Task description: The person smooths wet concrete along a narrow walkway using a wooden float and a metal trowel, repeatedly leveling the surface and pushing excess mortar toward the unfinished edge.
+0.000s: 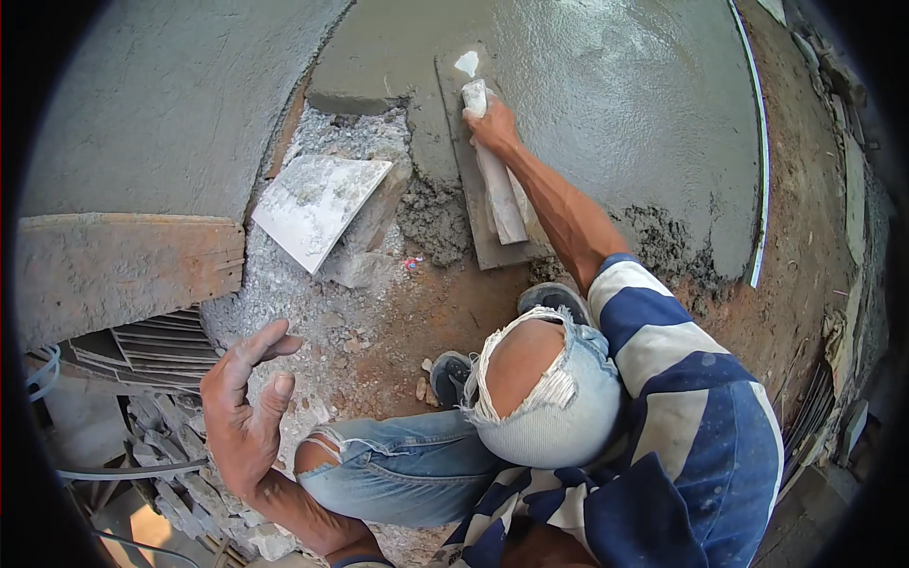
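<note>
My right hand (493, 124) is wrapped round the far end of the handle of a long plasterer's float (464, 180), which lies flat on wet grey concrete (606, 114). The float's long pale grip bar runs from under my fingers toward me. Its near end reaches the rough edge of the concrete. My left hand (248, 388) hangs in the air at the lower left, fingers loosely curved and thumb apart, with nothing in it. Beyond it, a whitish square tile (322, 204) leans on a broken lump of concrete (379, 204).
A wooden board (128, 270) stands at the left, with stacked thin sheets (166, 346) below it. Rubble (180, 445) lies at the lower left. A pale edge strip (761, 170) borders the concrete on the right. Both my shoes (450, 377) are on bare soil.
</note>
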`<state>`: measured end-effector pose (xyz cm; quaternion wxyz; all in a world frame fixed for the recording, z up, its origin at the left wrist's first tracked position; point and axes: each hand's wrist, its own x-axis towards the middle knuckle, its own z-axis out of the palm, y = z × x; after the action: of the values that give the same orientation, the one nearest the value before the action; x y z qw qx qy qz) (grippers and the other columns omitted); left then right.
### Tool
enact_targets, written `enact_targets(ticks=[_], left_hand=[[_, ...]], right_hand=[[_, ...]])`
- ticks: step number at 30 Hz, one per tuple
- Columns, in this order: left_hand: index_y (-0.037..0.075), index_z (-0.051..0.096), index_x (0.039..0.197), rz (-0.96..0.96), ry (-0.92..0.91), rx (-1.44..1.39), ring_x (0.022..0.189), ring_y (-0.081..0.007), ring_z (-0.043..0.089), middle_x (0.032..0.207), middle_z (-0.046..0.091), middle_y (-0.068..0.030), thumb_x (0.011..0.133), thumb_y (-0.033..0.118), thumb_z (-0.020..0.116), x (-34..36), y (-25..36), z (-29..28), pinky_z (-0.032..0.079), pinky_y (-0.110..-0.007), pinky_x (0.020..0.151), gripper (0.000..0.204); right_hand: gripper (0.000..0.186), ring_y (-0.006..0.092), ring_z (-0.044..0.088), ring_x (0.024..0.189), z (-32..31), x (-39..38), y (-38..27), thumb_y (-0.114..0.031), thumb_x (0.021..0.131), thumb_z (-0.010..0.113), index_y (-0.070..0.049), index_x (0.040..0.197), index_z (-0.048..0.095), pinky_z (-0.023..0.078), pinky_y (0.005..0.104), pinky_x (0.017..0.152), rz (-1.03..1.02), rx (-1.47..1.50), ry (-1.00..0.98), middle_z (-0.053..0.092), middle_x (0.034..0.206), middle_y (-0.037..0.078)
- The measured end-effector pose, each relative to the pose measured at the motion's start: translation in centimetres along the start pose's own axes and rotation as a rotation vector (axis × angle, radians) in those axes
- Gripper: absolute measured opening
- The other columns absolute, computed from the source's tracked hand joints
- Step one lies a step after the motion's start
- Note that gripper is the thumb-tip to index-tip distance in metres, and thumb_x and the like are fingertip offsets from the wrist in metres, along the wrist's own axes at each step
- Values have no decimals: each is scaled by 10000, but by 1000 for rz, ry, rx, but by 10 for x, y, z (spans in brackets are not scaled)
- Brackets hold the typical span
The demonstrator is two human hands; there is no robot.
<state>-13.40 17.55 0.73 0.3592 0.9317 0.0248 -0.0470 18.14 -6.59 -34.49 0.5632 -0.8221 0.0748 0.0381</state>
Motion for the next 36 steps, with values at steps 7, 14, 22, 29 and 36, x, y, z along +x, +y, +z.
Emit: enact_targets(ticks=[7, 14, 22, 29, 36], left_hand=[[-35, 604, 1213, 51, -70, 12, 942, -219, 625, 985, 670, -147, 897, 406, 639, 2, 11, 6, 465, -351, 869, 543], [-39, 595, 1228, 1, -55, 15, 975, -242, 628, 1013, 675, -179, 900, 356, 636, 9, 11, 14, 454, -367, 898, 514], [-59, 560, 1269, -45, -93, 33, 991, -217, 592, 1034, 644, -151, 952, 321, 587, 15, 15, 21, 438, -350, 924, 495], [-35, 568, 1268, -52, -96, 45, 1000, -226, 605, 1049, 643, -162, 952, 296, 592, 21, 11, 27, 456, -350, 905, 458], [-19, 589, 1243, -23, -72, 63, 999, -226, 602, 1034, 647, -159, 928, 285, 615, 30, 22, 27, 445, -350, 915, 439]], right_hand=[[510, 330, 704, 784, -74, -7, 18, -263, 791, 698, 19, 1193, 562, 564, 433, 746, 86, 76, 79, 687, 958, 233], [421, 230, 678, 584, -156, -26, 46, -266, 852, 655, -32, 1189, 563, 552, 379, 583, 59, -14, 230, 685, 823, 146], [436, 243, 681, 581, -237, -58, 75, -230, 835, 660, 3, 1188, 551, 556, 390, 594, 105, -24, 327, 688, 863, 163], [418, 212, 662, 571, -314, -111, 121, -250, 852, 658, -11, 1183, 567, 538, 356, 558, 179, -23, 434, 677, 815, 134], [383, 190, 631, 587, -390, -186, 161, -211, 884, 645, 4, 1191, 564, 518, 329, 527, 255, 18, 743, 664, 847, 118]])
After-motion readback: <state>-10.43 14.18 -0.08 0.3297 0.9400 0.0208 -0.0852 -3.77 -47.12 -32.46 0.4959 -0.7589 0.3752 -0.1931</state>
